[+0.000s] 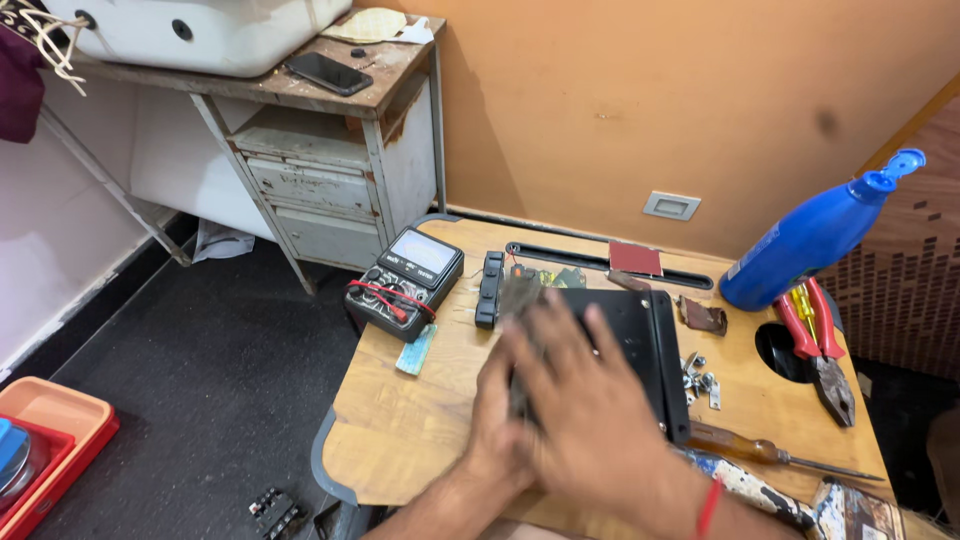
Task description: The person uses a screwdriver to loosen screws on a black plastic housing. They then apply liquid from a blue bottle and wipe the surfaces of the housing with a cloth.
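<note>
head view: your right hand (585,400), fingers spread wide and flat, presses on the flat black metal plate (640,345) lying on the small wooden table (400,430), apparently to steady it. your left hand (500,415) sits beside it, blurred; its finger state cannot be told. the black analogue multimeter (405,280) and red-handled pliers (815,340) lie apart, within reach.
</note>
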